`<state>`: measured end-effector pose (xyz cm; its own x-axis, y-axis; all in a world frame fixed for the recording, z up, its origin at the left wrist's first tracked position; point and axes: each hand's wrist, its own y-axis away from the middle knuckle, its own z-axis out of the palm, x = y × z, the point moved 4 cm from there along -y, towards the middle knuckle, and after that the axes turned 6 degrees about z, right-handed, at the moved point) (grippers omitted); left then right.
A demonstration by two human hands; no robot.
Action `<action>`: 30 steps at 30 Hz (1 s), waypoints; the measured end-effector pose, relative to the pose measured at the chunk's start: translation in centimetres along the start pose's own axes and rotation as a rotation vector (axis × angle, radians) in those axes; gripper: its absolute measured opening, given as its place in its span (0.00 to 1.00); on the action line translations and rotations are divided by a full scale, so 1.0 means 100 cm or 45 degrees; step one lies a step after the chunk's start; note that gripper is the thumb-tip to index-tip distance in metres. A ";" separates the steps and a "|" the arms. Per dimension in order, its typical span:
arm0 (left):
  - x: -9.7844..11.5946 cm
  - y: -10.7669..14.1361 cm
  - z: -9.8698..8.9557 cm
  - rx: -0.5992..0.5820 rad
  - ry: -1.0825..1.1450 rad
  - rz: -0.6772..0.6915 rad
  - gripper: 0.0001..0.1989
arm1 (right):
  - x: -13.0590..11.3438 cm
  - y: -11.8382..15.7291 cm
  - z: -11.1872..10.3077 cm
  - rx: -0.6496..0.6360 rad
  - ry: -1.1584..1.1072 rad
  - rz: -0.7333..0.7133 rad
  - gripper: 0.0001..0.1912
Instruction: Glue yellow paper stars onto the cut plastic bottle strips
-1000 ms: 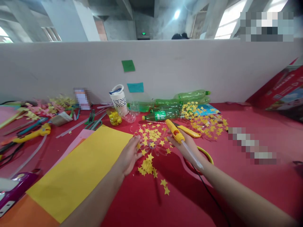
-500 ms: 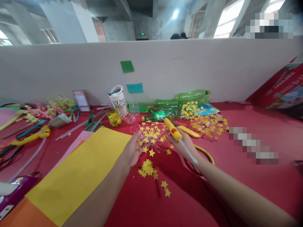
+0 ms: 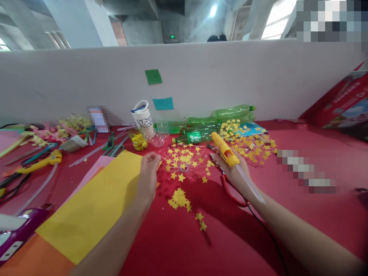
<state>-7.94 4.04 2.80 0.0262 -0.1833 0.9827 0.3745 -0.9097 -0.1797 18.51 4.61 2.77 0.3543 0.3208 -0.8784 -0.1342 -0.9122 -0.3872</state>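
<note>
Yellow glue gun [image 3: 225, 150] just right of the frame's center, held firmly in the grip of the right hand [image 3: 234, 174], near yellow stars [image 3: 178, 198] on the red tabletop [image 3: 172, 245], with the left hand [image 3: 147, 172] left of center beside a yellow sheet [image 3: 92, 203], fingers curled, contents impossible to tell.

Craft workshop: pile of yellow stars [image 3: 178, 197] at six o'clock, glue gun [image 3: 43, 164] at nine, bare concrete wall [image 3: 195, 28] at twelve.

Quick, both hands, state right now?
Left hand: curled near the yellow paper sheet; cannot tell whether it holds anything.
Right hand: closed, holding the yellow plastic glue gun.
</note>
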 end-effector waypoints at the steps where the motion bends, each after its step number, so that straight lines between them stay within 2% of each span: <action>1: 0.008 0.005 -0.005 0.038 -0.047 0.101 0.12 | -0.002 0.003 -0.003 -0.004 -0.008 -0.010 0.12; 2: 0.021 0.013 -0.008 0.036 -0.170 0.302 0.11 | -0.004 0.007 -0.005 -0.014 -0.013 -0.018 0.11; 3: 0.031 0.021 -0.006 -0.072 -0.257 0.429 0.08 | -0.006 0.010 -0.007 -0.027 -0.015 -0.024 0.10; 4: 0.037 0.030 -0.001 -0.281 -0.338 0.461 0.06 | -0.008 0.013 -0.008 -0.038 -0.020 -0.030 0.10; 7: 0.039 0.068 0.024 -1.176 -0.628 0.521 0.05 | -0.012 0.021 -0.010 -0.059 -0.046 -0.066 0.08; 8: 0.036 0.081 0.030 -1.413 -0.735 0.578 0.06 | -0.013 0.023 -0.011 -0.062 -0.054 -0.086 0.08; 9: 0.032 0.090 0.034 -1.517 -0.818 0.646 0.07 | -0.014 0.025 -0.011 -0.061 -0.062 -0.105 0.07; 11: 0.021 0.100 0.039 -1.550 -0.944 0.716 0.07 | -0.014 0.027 -0.013 -0.060 -0.070 -0.137 0.07; 14: 0.006 0.104 0.043 -1.503 -1.078 0.758 0.07 | -0.014 0.030 -0.016 -0.069 -0.056 -0.162 0.06; 18: 0.003 0.104 0.043 -1.497 -1.148 0.894 0.06 | -0.018 0.034 -0.018 -0.094 -0.016 -0.194 0.05; 20: 0.004 0.107 0.042 -1.513 -1.220 1.048 0.08 | -0.022 0.036 -0.018 -0.092 -0.015 -0.206 0.05; 23: 0.006 0.116 0.044 -1.543 -1.339 1.374 0.12 | -0.028 0.037 -0.018 -0.083 -0.016 -0.232 0.07; 26: 0.004 0.125 0.047 -1.556 -1.392 1.627 0.11 | -0.030 0.037 -0.017 -0.084 -0.010 -0.257 0.05; 28: 0.002 0.128 0.049 -1.556 -1.395 1.721 0.09 | -0.029 0.037 -0.018 -0.081 -0.009 -0.261 0.04; 30: 0.001 0.128 0.050 -1.540 -1.360 1.719 0.09 | -0.028 0.037 -0.019 -0.088 -0.005 -0.265 0.04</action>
<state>1.55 -5.79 0.86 0.2611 -0.9457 -0.1934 -0.9620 -0.2384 -0.1329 18.75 -0.13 4.36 0.3640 0.5046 -0.7829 0.0049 -0.8416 -0.5401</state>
